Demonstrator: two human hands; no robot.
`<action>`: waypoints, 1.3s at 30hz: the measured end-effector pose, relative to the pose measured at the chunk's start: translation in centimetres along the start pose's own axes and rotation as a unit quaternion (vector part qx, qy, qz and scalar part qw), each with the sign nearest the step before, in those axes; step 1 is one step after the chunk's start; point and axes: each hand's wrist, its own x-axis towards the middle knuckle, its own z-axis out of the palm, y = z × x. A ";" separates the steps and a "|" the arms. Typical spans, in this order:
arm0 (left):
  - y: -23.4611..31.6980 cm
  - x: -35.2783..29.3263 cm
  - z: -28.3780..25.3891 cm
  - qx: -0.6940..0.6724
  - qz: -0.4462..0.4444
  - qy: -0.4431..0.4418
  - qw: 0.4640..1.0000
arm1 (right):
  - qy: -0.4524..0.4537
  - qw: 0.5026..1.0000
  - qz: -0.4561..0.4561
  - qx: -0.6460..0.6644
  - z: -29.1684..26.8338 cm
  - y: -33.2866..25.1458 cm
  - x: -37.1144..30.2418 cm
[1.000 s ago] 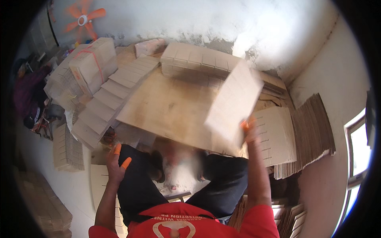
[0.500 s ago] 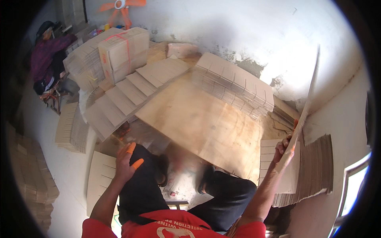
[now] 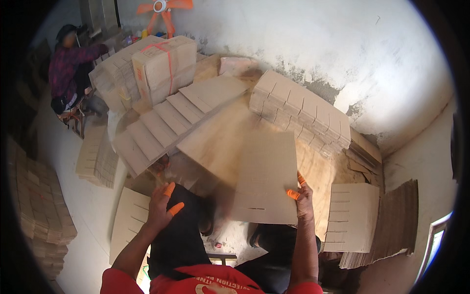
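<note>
My right hand [image 3: 302, 198] grips the right edge of a flat cardboard sheet [image 3: 267, 176], with orange finger covers on the fingers that show. The sheet lies over the near part of a wooden board [image 3: 215, 132] and reaches above my lap; whether it touches the board I cannot tell. A short dark slit or mark shows near its lower edge. My left hand [image 3: 162, 206] rests on my left knee, holding nothing, its thumb and fingers apart, with orange covers on two of them.
Overlapping cardboard sheets [image 3: 166, 120] lie on the board's left. Slotted cardboard stacks stand at the back right [image 3: 298, 110] and by my right side [image 3: 352, 215]. A strapped cardboard bundle [image 3: 166, 66], an orange fan [image 3: 164, 12] and a seated person [image 3: 71, 73] are at the far left.
My right hand has swung the cardboard sheet from upright at the right down and leftward over the board. My left hand stays at the knee. The view has shifted slightly.
</note>
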 end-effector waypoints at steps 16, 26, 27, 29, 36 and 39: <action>2.5 8.7 10.5 -0.752 -0.210 -0.068 0.621 | -0.192 0.980 -0.046 -0.033 4.0 -3.0 6.4; 11.3 16.3 12.3 -0.739 -0.195 -0.038 0.644 | 0.127 0.967 -0.220 -0.030 -6.9 -5.5 7.6; 12.3 17.6 11.8 -0.730 -0.189 -0.043 0.656 | 0.246 0.929 -0.266 -0.070 -8.9 -7.6 7.3; 13.1 18.8 11.2 -0.708 -0.180 -0.054 0.680 | 0.292 0.901 -0.288 0.143 -11.3 -9.2 6.2; 10.7 13.9 12.1 -0.746 -0.203 -0.129 0.621 | 0.087 0.969 -0.230 0.009 -10.2 -6.8 7.4; 10.8 13.2 11.0 -0.771 -0.163 -0.137 0.600 | -0.065 0.994 -0.085 0.007 -3.5 -8.0 5.9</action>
